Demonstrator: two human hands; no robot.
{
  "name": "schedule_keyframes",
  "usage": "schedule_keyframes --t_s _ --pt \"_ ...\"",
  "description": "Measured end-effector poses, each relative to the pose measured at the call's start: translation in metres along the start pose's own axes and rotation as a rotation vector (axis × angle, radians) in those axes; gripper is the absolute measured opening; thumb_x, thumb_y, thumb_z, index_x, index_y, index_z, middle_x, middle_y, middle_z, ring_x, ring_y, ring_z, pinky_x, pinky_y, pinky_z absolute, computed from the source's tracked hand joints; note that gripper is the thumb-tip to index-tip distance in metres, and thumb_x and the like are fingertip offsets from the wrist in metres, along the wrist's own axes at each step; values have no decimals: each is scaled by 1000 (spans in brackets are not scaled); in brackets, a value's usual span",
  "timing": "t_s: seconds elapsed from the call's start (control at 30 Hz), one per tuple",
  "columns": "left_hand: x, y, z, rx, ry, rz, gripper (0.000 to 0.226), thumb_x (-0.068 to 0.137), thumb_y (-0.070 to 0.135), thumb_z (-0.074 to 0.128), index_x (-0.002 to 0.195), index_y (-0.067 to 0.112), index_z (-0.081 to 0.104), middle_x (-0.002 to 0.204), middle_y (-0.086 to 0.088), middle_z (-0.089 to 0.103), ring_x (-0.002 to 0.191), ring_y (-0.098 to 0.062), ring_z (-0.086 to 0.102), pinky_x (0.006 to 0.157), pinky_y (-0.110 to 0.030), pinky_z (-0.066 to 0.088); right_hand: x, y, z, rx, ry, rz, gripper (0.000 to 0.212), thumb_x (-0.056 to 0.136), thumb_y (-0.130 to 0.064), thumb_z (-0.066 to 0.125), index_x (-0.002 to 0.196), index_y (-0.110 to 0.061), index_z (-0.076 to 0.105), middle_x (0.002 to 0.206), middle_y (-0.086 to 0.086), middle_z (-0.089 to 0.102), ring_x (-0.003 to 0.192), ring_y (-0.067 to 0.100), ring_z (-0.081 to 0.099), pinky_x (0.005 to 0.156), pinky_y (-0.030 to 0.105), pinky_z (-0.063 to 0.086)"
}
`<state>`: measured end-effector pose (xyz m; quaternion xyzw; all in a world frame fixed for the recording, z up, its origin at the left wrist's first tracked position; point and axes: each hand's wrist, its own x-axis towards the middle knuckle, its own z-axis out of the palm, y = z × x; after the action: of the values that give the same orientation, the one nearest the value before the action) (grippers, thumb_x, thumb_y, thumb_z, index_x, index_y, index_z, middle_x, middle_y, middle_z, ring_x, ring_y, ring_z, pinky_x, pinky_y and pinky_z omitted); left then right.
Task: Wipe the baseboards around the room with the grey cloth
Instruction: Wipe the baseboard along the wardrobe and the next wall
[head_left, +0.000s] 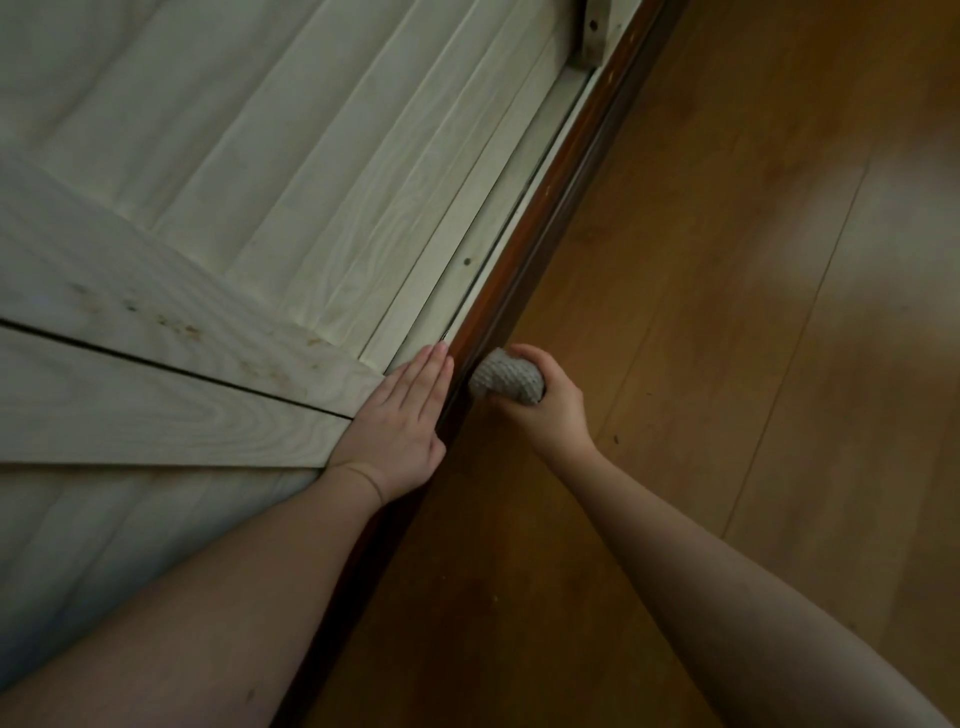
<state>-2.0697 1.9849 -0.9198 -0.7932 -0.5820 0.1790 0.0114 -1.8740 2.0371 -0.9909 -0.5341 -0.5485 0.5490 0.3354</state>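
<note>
Wood-plank floor (701, 322), warm brown, meets a pale panelled wall (234, 156) along 1 dark brown baseboard (545, 208) running diagonally from upper right to lower left.

Item 1: grey cloth (506, 382). Knitted or waffle texture, bunched into a wad. Location: in the right hand (545, 400), pressed against the face of the baseboard, low near the floor. Handling, as judged: light, soft, limp; it will fold to the moulding's profile and will not scratch. Likely to slip loose if held by a corner, so best taken as it is now, wadded in the palm with a pad of fabric left proud on the wall side.

Item 2: right hand. Fingers and thumb curled round the cloth, gripping it whole.

Item 3: left hand (400, 421). Flat, fingers straight and together, palm resting on the wall panel with fingertips at the top edge of the baseboard; holds nothing. Appears to serve as a brace.

Item 4: baseboard. Rigid, fixed, glossy; a few small pale specks show on its upper stretch. Most of the visible length lies beyond the cloth.

Containers: 0 in view; no bucket, bottle or basin visible.
</note>
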Motion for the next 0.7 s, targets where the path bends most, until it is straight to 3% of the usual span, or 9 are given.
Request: schedule_keyframes --t_s 0.23,0.43,0.6,0.7 --pt "-2 -1 3 -25 3 -2 80 92 35 35 155 4 -5 166 -15 -4 154 -25 -2 125 -41 9 6 -6 12 37 5 81 46 77 -16 81 111 -38 57 112 -15 63 104 -1 60 88 28 57" --pt "-1 -2 5 -28 26 -5 80 92 35 34 155 4 -3 166 -15 -4 154 -25 0 125 -40 7 10 -6 6 25 -50 79 39 78 -19 82 106 -34 60 105 -15 64 98 -1 62 79 21 56" --pt "-2 -1 5 -44 39 -3 79 91 34 35 155 4 -2 166 -15 -1 154 -25 2 125 -41 11 10 -6 6 79 -128 112 39 82 -16 78 102 -40 55 110 -8 61 98 12 66 67 21 58" --pt "-2 -1 5 -42 33 1 79 92 34 33 155 4 -4 166 -15 -3 154 -25 0 125 -41 11 11 -9 5 16 -98 83 46 78 -19 81 97 -49 51 108 -15 61 99 0 61 69 13 53"
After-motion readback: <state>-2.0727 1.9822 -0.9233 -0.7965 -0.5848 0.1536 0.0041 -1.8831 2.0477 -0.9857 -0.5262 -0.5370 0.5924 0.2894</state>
